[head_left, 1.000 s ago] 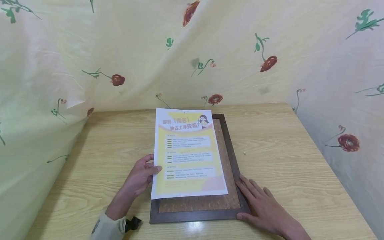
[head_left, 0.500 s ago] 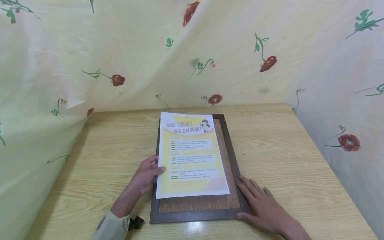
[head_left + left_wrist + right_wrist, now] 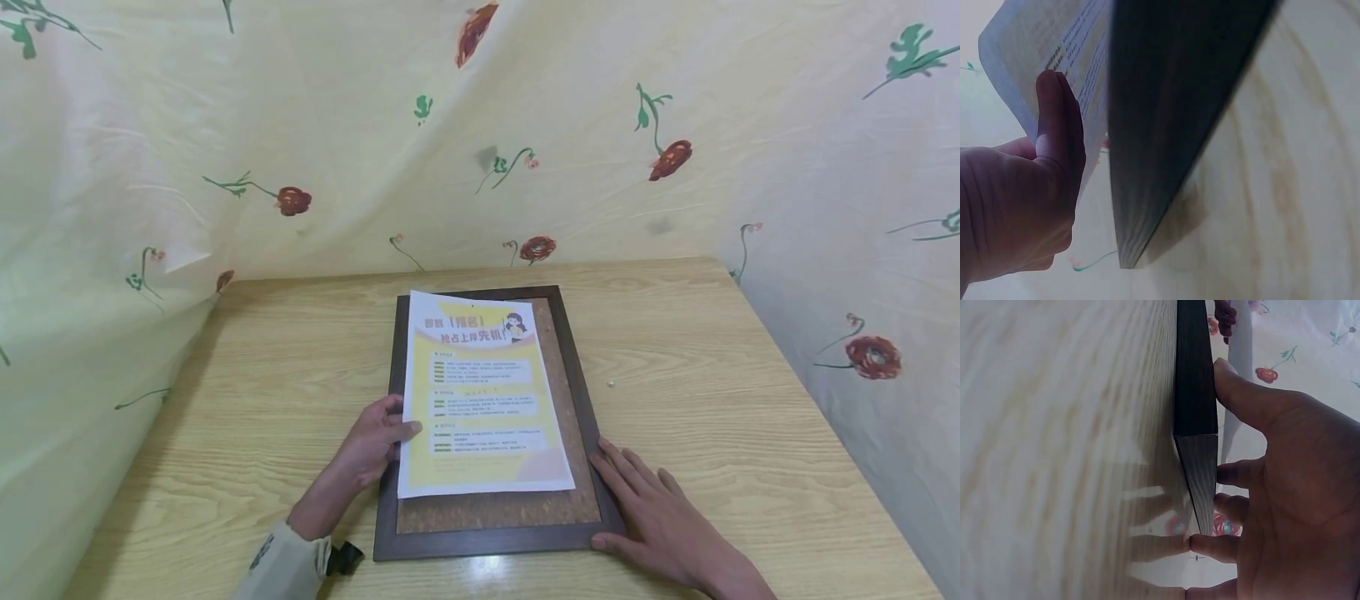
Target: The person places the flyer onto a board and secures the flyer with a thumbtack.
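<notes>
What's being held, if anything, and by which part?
The sheet, by its left edge below the middle, in the left grip. The right grip holds nothing; it touches the frame.

You are facing a pale wood-grain table (image 3: 697,342); a cream cloth (image 3: 352,92), printed in red and green florals, is hanging behind the table and along its left and right sides. White glare (image 3: 487,571) is shining on the table's near part.
</notes>
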Motion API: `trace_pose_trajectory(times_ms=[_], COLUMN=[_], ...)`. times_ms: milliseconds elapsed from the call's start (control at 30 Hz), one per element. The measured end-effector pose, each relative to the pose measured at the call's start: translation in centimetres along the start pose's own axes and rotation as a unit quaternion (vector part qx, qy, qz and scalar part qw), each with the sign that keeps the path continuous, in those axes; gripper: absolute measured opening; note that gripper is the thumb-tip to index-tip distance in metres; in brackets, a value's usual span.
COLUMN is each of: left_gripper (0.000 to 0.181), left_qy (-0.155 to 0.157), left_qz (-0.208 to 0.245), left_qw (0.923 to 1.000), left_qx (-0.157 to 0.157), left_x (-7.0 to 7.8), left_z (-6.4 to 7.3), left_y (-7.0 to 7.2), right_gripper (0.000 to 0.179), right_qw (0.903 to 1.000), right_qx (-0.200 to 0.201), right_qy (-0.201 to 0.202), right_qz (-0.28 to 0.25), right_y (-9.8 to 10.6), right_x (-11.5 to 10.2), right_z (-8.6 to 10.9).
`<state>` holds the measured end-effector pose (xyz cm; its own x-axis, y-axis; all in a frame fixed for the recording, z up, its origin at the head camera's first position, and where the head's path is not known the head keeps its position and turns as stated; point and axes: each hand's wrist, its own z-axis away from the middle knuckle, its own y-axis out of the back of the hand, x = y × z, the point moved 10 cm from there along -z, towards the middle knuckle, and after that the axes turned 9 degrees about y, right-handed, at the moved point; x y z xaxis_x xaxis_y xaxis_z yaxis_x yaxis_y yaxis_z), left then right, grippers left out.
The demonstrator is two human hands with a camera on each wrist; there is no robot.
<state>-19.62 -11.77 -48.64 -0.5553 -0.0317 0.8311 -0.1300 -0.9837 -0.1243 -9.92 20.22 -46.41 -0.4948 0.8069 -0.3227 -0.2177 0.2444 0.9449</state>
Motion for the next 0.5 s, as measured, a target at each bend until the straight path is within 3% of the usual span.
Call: trace_pose_trajectory(times_ms=[500], left_gripper=[0.036], left_qy=[0.009], left_qz=[-0.013], left_qw=[0.9998], left_qx=[-0.011], left_x=[-0.56], left_z=[-0.73], left_y=[-0.22], right_gripper=[0.093], right_qw=[0.9997], right_qx=[0.017], right_qy=[0.012], right_qz=[0.012], right_y=[0.25], right_x=[-0.31], right_z=[0.13])
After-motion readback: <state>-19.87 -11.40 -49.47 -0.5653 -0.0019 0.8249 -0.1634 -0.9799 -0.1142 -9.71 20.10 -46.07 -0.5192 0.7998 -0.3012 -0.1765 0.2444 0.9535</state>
